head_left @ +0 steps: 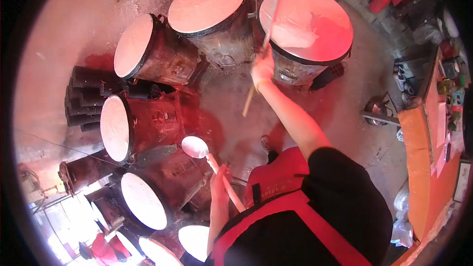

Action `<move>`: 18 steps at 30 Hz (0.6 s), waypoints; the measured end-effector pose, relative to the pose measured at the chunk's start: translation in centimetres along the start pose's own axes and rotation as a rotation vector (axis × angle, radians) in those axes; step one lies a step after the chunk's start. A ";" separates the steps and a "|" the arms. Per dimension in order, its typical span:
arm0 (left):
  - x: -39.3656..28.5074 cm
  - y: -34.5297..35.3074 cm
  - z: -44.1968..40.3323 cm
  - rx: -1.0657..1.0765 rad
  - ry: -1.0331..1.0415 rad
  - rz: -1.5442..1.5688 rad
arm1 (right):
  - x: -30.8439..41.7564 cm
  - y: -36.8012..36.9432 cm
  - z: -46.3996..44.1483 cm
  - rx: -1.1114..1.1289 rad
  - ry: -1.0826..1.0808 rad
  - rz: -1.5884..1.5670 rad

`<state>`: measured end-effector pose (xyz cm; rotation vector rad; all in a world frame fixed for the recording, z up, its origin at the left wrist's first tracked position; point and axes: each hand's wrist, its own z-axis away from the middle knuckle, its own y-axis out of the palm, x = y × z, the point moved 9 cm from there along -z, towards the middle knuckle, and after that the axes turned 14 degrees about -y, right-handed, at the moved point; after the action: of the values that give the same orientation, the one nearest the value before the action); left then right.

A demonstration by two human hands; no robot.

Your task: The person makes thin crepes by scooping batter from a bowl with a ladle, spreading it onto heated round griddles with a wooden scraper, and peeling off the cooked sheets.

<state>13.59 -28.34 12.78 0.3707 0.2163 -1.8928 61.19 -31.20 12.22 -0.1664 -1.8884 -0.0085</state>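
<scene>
My right hand [262,69] is closed around a long wooden stick [249,101]. The stick's far part slants over the left side of a round griddle [340,29] on a drum-shaped stove. A pale batter-like layer [290,29] covers part of that griddle; the lower right side looks smoother and redder. Lower down, near my body, my left hand [219,187] grips the wooden handle of a ladle [195,147]. The ladle's bowl is coated white and points up and left. Whether it holds anything cannot be made out.
More drum stoves with pale round tops curve leftward, among them one at the top [207,5] and one at the left [116,128]. Dark stacked pipes [81,96] lie behind them. A person in red [103,251] is at lower left. An orange-sided table [414,157] stands right.
</scene>
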 end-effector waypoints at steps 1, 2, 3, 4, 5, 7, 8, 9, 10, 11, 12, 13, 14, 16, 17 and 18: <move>0.1 0.2 -0.5 0.019 -0.008 -0.010 | 0.6 -2.6 1.1 0.045 0.099 0.079; 0.3 0.6 -0.6 0.039 0.001 -0.012 | 0.6 -4.8 2.2 0.077 0.157 0.058; 0.3 1.1 -0.9 0.059 0.011 -0.015 | 0.2 -7.0 3.3 0.100 0.256 -0.020; 0.3 1.6 -1.1 0.078 0.020 -0.019 | -0.1 -9.3 4.0 0.109 0.371 -0.123; 0.4 2.1 -1.7 0.092 0.001 -0.071 | 0.1 -11.5 4.0 0.112 0.453 -0.193; 0.4 3.4 -1.0 0.106 0.016 -0.122 | 1.0 -16.5 2.1 0.149 0.498 -0.202; 0.2 4.1 -0.3 0.114 0.028 -0.150 | 1.1 -17.9 1.1 0.171 0.504 -0.194; 0.0 5.2 1.0 0.119 0.033 -0.170 | 1.5 -17.9 0.1 0.114 0.489 -0.275; 0.4 5.7 1.0 0.130 0.029 -0.182 | 1.6 -17.6 -1.0 0.056 0.477 -0.356; 0.7 6.3 0.7 0.141 0.028 -0.197 | 1.9 -17.0 -2.1 -0.005 0.464 -0.438; 0.8 7.2 0.6 0.154 0.031 -0.214 | 2.1 -15.9 -2.2 -0.072 0.508 -0.377; 0.6 8.5 1.5 0.171 0.049 -0.226 | 3.2 -14.2 -1.5 0.101 0.535 -0.353; 0.5 9.9 2.5 0.186 0.066 -0.240 | 3.0 -14.1 -0.7 0.240 0.520 -0.305; 0.4 11.6 3.2 0.201 0.077 -0.257 | 0.4 -15.0 0.8 0.480 0.422 -0.186; 0.5 12.4 3.0 0.204 0.072 -0.255 | -0.4 -17.2 1.4 0.525 0.558 -0.313; 0.8 13.1 2.8 0.207 0.065 -0.248 | -0.9 -19.5 2.1 0.563 0.702 -0.423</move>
<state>25.26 -34.46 15.55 0.5677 0.1131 -2.1573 57.13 -50.43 12.24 0.5573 -1.1354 0.1558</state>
